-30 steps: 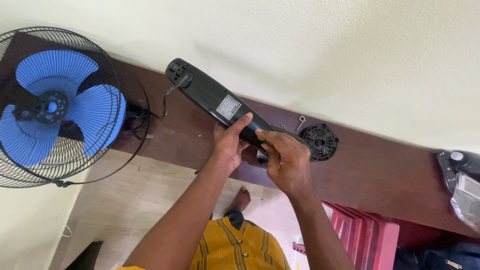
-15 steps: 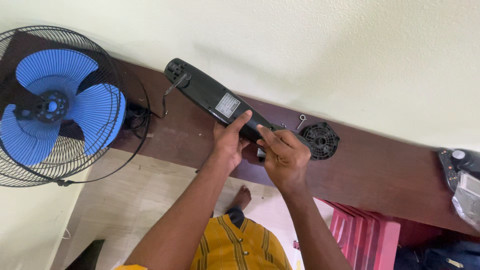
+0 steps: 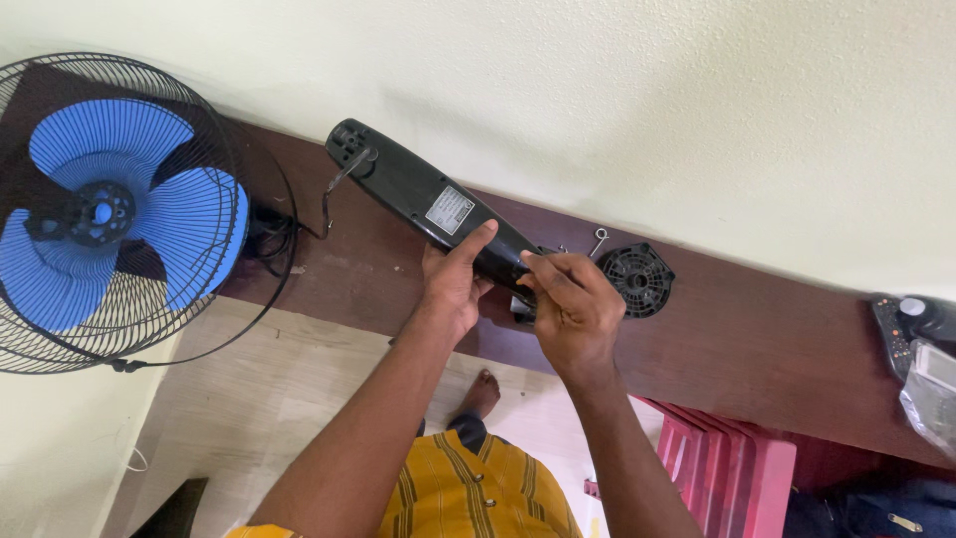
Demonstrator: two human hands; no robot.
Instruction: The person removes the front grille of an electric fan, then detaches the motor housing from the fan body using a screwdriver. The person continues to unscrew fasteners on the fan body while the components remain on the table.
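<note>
A long black fan stand body with a small grey label is held slanted above the dark brown table. My left hand grips it from below at its middle, thumb on top. My right hand closes around its lower right end, fingertips pressed on the casing. A thin black cord hangs from its upper end. Just right of my right hand lies a round black vented cover, with a small metal hook screw beside it by the wall.
A fan head with blue blades in a black wire cage stands at the left end of the table. A remote and a plastic bag lie at the far right. A red plastic stool stands below the table edge.
My right hand has shifted slightly up along the stand's lower end, its fingers curling tighter. The left hand and stand have hardly moved.
</note>
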